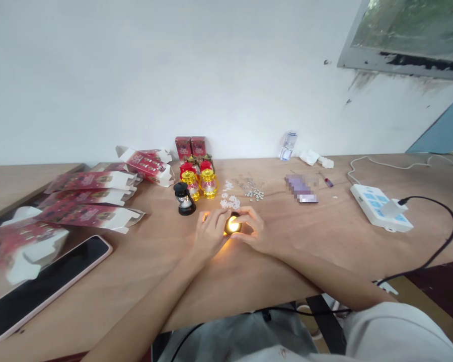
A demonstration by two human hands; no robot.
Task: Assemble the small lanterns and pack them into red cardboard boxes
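Both my hands meet at the middle of the wooden table (pixel 143 261) around a small lit lantern (pixel 233 224) that glows yellow between them. My left hand (pixel 210 234) curls round its left side, and my right hand (pixel 253 230) wraps the right side with fingers bent over the top. A black toy lantern (pixel 184 199) stands just beyond my left hand. Behind it stand gold lanterns (pixel 208 184) and red ones (pixel 187 168). Small white tabs (pixel 229 202) and several silver button cells (pixel 255 194) lie just beyond my right hand.
Flat red and white cartons (pixel 92 197) lie piled at the left, with a phone in a pink case (pixel 41 286) near the front left edge. Two red boxes (pixel 191 147) stand at the wall. A white power strip (pixel 380 207) with a black cable, a small screwdriver (pixel 327 181) and a clear bottle (pixel 288 145) sit on the right.
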